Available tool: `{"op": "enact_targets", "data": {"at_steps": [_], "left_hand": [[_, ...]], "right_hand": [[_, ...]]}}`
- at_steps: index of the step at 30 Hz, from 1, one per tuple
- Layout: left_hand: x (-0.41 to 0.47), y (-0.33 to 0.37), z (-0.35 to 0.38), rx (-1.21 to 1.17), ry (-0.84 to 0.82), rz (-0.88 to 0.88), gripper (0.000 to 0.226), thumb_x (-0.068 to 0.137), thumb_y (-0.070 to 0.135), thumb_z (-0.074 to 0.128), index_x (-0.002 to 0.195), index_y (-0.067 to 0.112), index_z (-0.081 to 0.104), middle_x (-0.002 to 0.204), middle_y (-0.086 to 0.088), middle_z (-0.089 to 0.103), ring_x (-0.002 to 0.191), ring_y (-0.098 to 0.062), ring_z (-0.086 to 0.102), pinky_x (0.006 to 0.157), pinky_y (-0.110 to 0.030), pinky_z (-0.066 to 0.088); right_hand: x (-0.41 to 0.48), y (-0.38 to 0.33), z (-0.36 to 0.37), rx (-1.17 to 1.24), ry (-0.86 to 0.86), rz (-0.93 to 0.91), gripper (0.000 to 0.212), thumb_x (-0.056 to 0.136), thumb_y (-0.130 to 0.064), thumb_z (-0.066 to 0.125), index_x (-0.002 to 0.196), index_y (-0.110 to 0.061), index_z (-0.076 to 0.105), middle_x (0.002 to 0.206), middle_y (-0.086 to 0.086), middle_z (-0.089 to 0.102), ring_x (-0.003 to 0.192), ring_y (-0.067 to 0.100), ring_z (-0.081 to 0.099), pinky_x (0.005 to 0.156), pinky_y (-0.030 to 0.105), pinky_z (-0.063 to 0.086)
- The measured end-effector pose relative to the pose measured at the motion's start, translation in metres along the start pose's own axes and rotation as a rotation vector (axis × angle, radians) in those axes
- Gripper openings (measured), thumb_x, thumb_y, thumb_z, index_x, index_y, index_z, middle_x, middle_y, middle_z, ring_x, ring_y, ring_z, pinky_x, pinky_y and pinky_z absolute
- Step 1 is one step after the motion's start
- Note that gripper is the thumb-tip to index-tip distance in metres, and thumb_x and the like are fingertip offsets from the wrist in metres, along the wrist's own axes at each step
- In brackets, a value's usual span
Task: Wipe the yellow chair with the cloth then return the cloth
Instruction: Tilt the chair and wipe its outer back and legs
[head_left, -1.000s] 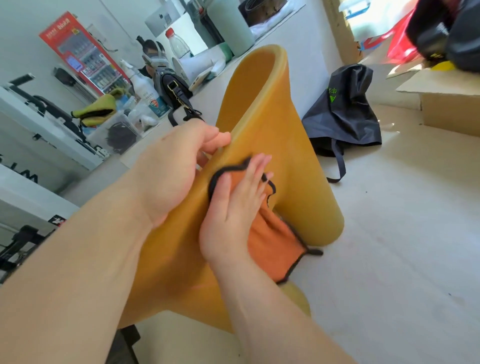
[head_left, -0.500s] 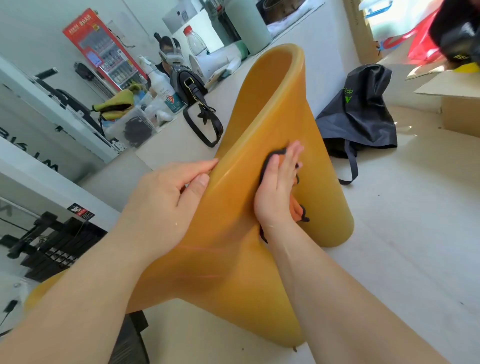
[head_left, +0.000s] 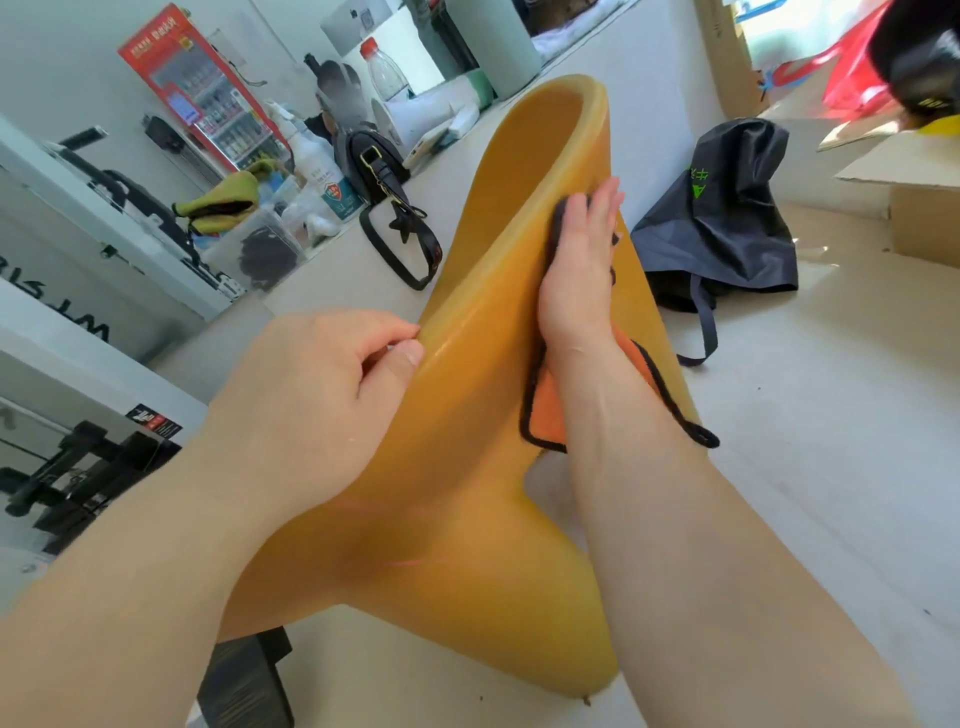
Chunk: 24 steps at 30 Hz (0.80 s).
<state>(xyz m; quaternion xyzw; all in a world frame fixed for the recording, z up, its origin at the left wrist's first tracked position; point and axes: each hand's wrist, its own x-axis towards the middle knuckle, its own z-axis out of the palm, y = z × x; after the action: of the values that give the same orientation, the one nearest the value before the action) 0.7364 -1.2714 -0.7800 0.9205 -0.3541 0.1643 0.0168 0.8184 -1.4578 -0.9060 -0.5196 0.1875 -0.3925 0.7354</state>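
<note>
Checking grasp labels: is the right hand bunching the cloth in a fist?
No, the right hand lies flat and straight, pressing the cloth against the yellow chair.

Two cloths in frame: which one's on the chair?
The orange cloth with black edging, pressed to the yellow chair under the right hand. The yellow-green cloth lies on a clear box at the left, away from the chair.

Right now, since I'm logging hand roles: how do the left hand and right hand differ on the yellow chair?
The left hand grips the edge of the yellow chair with curled fingers and thumb; the right hand lies flat, fingers straight. The left hand touches bare chair; the right hand presses the orange cloth against it. Both are on the same chair.
</note>
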Motion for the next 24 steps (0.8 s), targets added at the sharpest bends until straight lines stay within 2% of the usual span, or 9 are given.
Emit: {"op": "enact_targets", "data": {"at_steps": [2, 5, 7, 9, 11, 15, 19, 22, 24], "left_hand": [[0.005, 0.004, -0.001, 0.011, -0.005, -0.019, 0.04, 0.09, 0.05, 0.039, 0.097, 0.031, 0.073, 0.079, 0.006, 0.072, 0.075, -0.01, 0.062, 0.069, -0.034, 0.053], [0.018, 0.014, 0.0, 0.046, 0.015, -0.032, 0.037, 0.096, 0.051, 0.041, 0.088, 0.027, 0.069, 0.071, 0.006, 0.066, 0.069, -0.008, 0.058, 0.064, -0.031, 0.049], [0.034, 0.025, 0.004, 0.009, 0.009, -0.032, 0.028, 0.099, 0.043, 0.046, 0.104, 0.028, 0.069, 0.079, 0.011, 0.063, 0.076, -0.003, 0.056, 0.066, -0.024, 0.044], [0.053, 0.036, 0.008, -0.041, -0.029, -0.03, 0.032, 0.101, 0.038, 0.045, 0.126, 0.032, 0.063, 0.089, 0.013, 0.063, 0.083, -0.002, 0.056, 0.069, -0.014, 0.038], [0.069, 0.041, 0.012, -0.07, -0.051, -0.034, 0.032, 0.101, 0.033, 0.047, 0.128, 0.035, 0.063, 0.096, 0.009, 0.066, 0.088, -0.006, 0.058, 0.069, -0.009, 0.035], [0.076, 0.038, 0.023, -0.187, 0.012, -0.058, 0.022, 0.097, 0.024, 0.057, 0.11, 0.034, 0.071, 0.09, 0.012, 0.067, 0.084, -0.002, 0.057, 0.065, -0.007, 0.039], [0.07, 0.036, 0.03, -0.227, 0.062, -0.056, 0.024, 0.096, 0.022, 0.058, 0.112, 0.033, 0.071, 0.097, 0.024, 0.066, 0.092, 0.012, 0.055, 0.068, 0.001, 0.034], [0.069, 0.038, 0.029, -0.225, 0.062, -0.056, 0.025, 0.096, 0.022, 0.057, 0.113, 0.037, 0.069, 0.102, 0.03, 0.062, 0.095, 0.02, 0.052, 0.074, 0.004, 0.032], [0.069, 0.039, 0.029, -0.232, 0.062, -0.061, 0.026, 0.096, 0.021, 0.058, 0.113, 0.037, 0.068, 0.102, 0.029, 0.062, 0.097, 0.017, 0.053, 0.076, 0.003, 0.033]], "right_hand": [[0.022, 0.023, -0.01, -0.081, -0.019, 0.167, 0.06, 0.108, -0.047, 0.015, 0.163, -0.028, 0.001, 0.171, -0.005, -0.007, 0.157, 0.024, -0.011, 0.122, 0.061, -0.002], [0.01, 0.048, -0.01, -0.165, -0.013, 0.317, 0.055, 0.111, -0.039, 0.013, 0.163, -0.026, -0.001, 0.17, -0.002, -0.014, 0.156, 0.03, -0.014, 0.121, 0.063, -0.001], [-0.018, 0.057, -0.005, -0.081, -0.013, 0.397, 0.056, 0.111, -0.039, 0.014, 0.163, -0.025, -0.003, 0.17, -0.002, -0.014, 0.156, 0.03, -0.013, 0.123, 0.058, 0.0], [-0.047, 0.061, -0.002, 0.001, -0.011, 0.439, 0.058, 0.11, -0.043, 0.016, 0.162, -0.026, -0.006, 0.17, -0.003, -0.014, 0.156, 0.028, -0.011, 0.124, 0.054, -0.003], [-0.068, 0.058, 0.001, -0.001, -0.03, 0.375, 0.063, 0.107, -0.051, 0.014, 0.161, -0.027, -0.01, 0.169, -0.005, -0.017, 0.156, 0.023, -0.014, 0.124, 0.047, -0.009], [-0.072, 0.026, 0.006, -0.065, -0.102, 0.014, 0.067, 0.1, -0.054, 0.012, 0.157, -0.032, -0.015, 0.163, -0.017, -0.026, 0.152, 0.009, -0.026, 0.12, 0.032, -0.022], [-0.021, 0.008, -0.005, -0.106, -0.123, -0.205, 0.067, 0.103, -0.053, 0.016, 0.16, -0.029, -0.01, 0.165, -0.017, -0.019, 0.154, 0.012, -0.022, 0.122, 0.038, -0.02], [0.035, 0.02, -0.018, -0.133, -0.13, -0.134, 0.066, 0.104, -0.053, 0.017, 0.161, -0.029, -0.005, 0.17, -0.011, -0.011, 0.155, 0.014, -0.015, 0.123, 0.048, -0.017], [0.058, 0.035, -0.024, -0.193, -0.122, -0.017, 0.069, 0.101, -0.056, 0.014, 0.162, -0.028, -0.002, 0.17, -0.009, -0.009, 0.156, 0.017, -0.013, 0.123, 0.054, -0.014]]}}
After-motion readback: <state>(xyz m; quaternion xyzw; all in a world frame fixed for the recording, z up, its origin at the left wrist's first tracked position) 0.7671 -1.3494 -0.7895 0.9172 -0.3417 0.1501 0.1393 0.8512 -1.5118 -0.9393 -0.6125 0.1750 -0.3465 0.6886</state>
